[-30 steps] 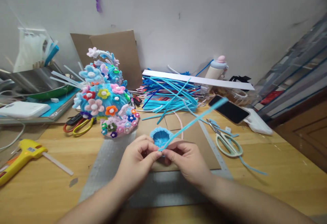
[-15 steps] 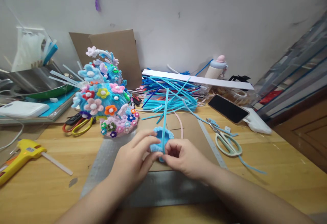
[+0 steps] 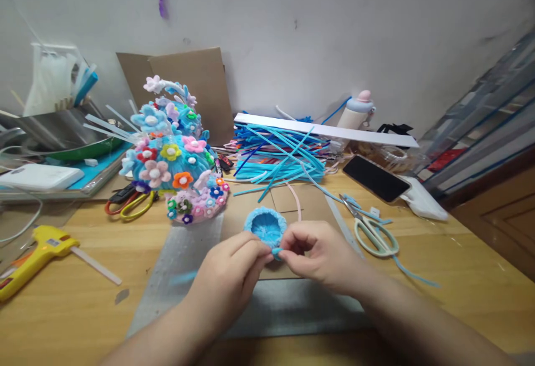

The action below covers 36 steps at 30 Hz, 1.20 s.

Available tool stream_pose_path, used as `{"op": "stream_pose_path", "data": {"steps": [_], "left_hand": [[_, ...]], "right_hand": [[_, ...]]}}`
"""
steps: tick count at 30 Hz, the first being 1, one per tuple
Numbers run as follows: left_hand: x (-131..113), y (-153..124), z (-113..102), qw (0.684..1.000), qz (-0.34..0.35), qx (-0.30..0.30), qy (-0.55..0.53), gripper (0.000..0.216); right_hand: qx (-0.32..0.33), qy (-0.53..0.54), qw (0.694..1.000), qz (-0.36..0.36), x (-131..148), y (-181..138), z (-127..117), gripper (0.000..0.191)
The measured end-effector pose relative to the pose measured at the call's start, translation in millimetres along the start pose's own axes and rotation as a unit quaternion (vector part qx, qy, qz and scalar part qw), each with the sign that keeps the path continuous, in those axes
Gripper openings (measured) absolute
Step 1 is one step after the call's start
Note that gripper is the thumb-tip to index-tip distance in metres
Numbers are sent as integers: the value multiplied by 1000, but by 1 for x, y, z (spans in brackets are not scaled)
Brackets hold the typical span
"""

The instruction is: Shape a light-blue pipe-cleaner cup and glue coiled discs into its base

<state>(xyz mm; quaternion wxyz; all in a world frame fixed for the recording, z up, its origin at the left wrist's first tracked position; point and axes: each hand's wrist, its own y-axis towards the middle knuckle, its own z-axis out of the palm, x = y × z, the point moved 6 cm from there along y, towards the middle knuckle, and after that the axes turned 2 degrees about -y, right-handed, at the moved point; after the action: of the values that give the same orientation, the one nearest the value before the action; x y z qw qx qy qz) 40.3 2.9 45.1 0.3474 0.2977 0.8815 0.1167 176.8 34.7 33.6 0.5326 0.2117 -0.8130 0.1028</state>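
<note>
A small round cup [image 3: 266, 229] of fuzzy light-blue pipe cleaners, hollow side up, lies in front of me at the middle of the table. At its near rim my left hand [image 3: 234, 263] pinches a blue pipe cleaner [image 3: 276, 250], fingers pressed together. Just right of it, my right hand [image 3: 315, 249] grips the same strip between thumb and forefinger, against the cup's edge. A blurred blue length shows left of my left wrist; the part between is hidden behind that hand.
A flower-covered pipe-cleaner piece [image 3: 171, 160] stands at left, beyond a yellow glue gun [image 3: 52, 246]. Blue pipe cleaners [image 3: 280, 171] are heaped at the back. Scissors [image 3: 374, 235] and a phone [image 3: 376, 178] lie right. Cardboard [image 3: 234, 224] rests over a grey mat [image 3: 292, 310].
The pipe cleaner that stood upright from the cup has swung down to the left. My left hand has moved from around the cup's left side to a pinch at its near rim.
</note>
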Motion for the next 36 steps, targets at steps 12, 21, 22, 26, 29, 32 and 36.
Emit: {"op": "stream_pose_path", "data": {"steps": [12, 21, 22, 26, 29, 32, 36], "left_hand": [[27, -6, 19, 853, -323, -39, -409, 17], [30, -9, 34, 744, -387, -62, -541, 30], [31, -9, 34, 741, -389, -66, -543, 31], [34, -10, 34, 740, -383, -77, -548, 29], [39, -9, 33, 718, -384, -87, -574, 27], [45, -9, 34, 649, -400, -103, -638, 23], [49, -9, 36, 558, -416, -131, -706, 11]], "right_hand": [[-46, 197, 976, 82, -10, -1, 11, 22], [-106, 300, 947, 46, -17, -3, 23, 24], [-117, 298, 947, 31, -15, -3, 23, 24], [-111, 284, 952, 12, -11, -1, 20, 25], [-67, 269, 960, 38, -18, 6, 17, 29], [-86, 270, 958, 52, -28, 13, 11, 30], [-60, 292, 954, 25, -26, 13, 24, 27]]}}
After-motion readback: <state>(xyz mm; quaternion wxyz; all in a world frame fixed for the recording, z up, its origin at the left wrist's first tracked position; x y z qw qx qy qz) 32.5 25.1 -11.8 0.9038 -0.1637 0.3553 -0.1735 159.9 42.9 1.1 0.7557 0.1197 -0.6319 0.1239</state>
